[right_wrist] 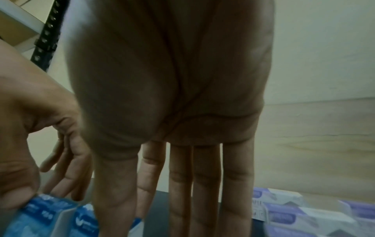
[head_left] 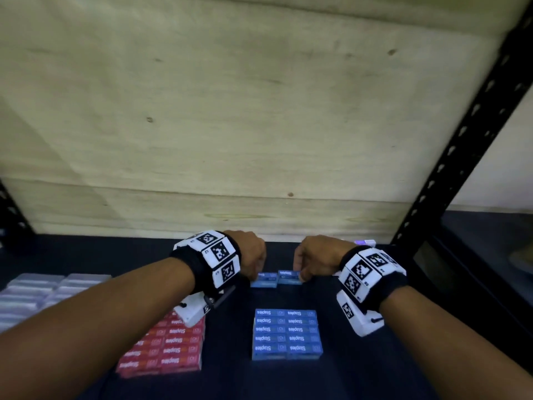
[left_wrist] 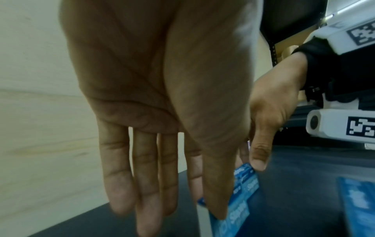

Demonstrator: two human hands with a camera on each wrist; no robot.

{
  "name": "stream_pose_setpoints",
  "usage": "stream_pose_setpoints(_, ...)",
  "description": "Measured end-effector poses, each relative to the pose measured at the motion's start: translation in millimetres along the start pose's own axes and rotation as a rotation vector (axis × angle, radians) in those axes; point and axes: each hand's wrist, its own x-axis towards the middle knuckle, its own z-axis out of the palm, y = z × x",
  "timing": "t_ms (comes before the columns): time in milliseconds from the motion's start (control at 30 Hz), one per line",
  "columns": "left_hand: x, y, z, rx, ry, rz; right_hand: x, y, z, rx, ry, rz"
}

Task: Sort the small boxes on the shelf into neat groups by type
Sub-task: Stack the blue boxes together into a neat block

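Two loose blue staples boxes lie side by side at the back middle of the dark shelf [head_left: 360, 370]. My left hand [head_left: 256, 277] pinches the left blue box [head_left: 264, 281], thumb on its near face and fingers reaching down behind it, as the left wrist view shows [left_wrist: 239, 213]. My right hand [head_left: 301, 275] pinches the right blue box [head_left: 290, 278] the same way; its thumb covers that box [right_wrist: 83, 222] in the right wrist view. The two boxes touch or nearly touch. A neat block of blue boxes [head_left: 287, 333] sits nearer to me.
A block of red staples boxes [head_left: 170, 347] lies under my left forearm. White and purple boxes [head_left: 37, 293] fill the left side. One small purple-white box [head_left: 364, 242] rests at the back right. A wooden back board [head_left: 230, 111] and a black upright [head_left: 461, 145] bound the shelf.
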Motion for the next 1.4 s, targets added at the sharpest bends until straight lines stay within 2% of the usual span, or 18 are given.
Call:
stream_pose_setpoints(133,-14,11,9,-0.046,-0.033,0.073,-19,-2,11,0.063,-0.072,-0.002)
stream_pose_setpoints(400,-30,13,19,-0.083,-0.025,0.060,-45,0,19,0.093,-0.103,-0.020)
stream_pose_setpoints(600,-34,14,19,-0.149,-0.127,0.066,-52,1,16,0.117,-0.160,0.026)
stream_pose_setpoints(700,-34,14,20,-0.209,-0.166,0.082,-53,2,16,0.106,-0.158,0.010)
stream_pose_setpoints(867,-35,21,19,-0.139,-0.138,0.098,-48,1,16,0.071,-0.172,-0.021)
stream_pose_setpoints(1400,-32,27,18,-0.161,-0.165,0.074,-49,3,20,0.116,-0.157,-0.020)
